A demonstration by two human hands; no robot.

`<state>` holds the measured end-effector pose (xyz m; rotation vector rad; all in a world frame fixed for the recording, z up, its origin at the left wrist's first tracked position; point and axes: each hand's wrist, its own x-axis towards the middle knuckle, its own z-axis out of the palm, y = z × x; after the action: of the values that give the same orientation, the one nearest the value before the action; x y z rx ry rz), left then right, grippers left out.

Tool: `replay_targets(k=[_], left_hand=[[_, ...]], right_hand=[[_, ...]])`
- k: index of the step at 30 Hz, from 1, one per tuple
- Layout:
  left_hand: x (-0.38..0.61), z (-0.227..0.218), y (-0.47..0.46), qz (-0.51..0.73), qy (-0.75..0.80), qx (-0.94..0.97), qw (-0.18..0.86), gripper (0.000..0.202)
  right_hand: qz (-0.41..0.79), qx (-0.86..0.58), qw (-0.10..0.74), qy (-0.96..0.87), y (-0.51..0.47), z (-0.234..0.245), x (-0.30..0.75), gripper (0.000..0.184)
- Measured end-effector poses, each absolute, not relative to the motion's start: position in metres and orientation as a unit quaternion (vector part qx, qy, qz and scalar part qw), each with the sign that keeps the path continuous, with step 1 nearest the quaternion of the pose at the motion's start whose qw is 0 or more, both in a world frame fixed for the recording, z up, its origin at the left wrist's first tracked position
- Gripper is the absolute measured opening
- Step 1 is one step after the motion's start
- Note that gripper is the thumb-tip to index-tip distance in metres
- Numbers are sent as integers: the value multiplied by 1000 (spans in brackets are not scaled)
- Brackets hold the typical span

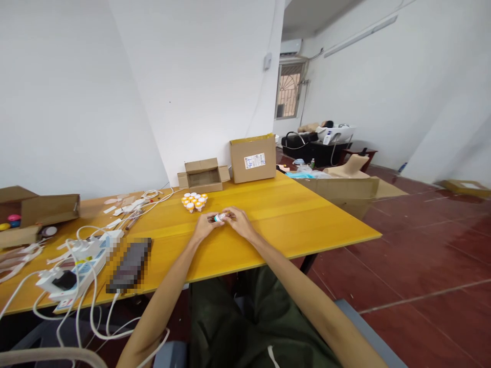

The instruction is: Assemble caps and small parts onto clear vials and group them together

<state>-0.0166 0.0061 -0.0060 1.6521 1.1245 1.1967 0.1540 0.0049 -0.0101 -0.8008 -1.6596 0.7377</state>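
Note:
Both my hands meet over the table, their fingers closed on one small labelled bottle [219, 217], white with a teal band. It lies tilted between them, and the fingers partly cover it. My left hand [204, 225] grips its left end, while my right hand [237, 221] pinches the right side. Just beyond my left hand stands a tight cluster of small orange bottles with white caps [194, 201].
On the yellow table [307, 220] are a small open carton [203, 180] and a taller cardboard box [253, 161] at the back. At left lie a power strip [92, 263] with tangled white cables, a blurred dark phone-like object [130, 265] and an open box [49, 210].

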Motion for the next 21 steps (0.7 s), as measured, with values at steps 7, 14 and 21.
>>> replay_targets(k=[7, 14, 21], left_hand=[[-18, 2, -1, 466, 416, 638, 451, 47], [-19, 8, -5, 459, 398, 628, 487, 48], [-23, 5, -3, 458, 429, 628, 460, 50]], right_hand=[[296, -303, 550, -720, 8, -13, 155, 13], [310, -278, 541, -731, 10, -16, 157, 17], [326, -284, 531, -729, 15, -20, 159, 19]])
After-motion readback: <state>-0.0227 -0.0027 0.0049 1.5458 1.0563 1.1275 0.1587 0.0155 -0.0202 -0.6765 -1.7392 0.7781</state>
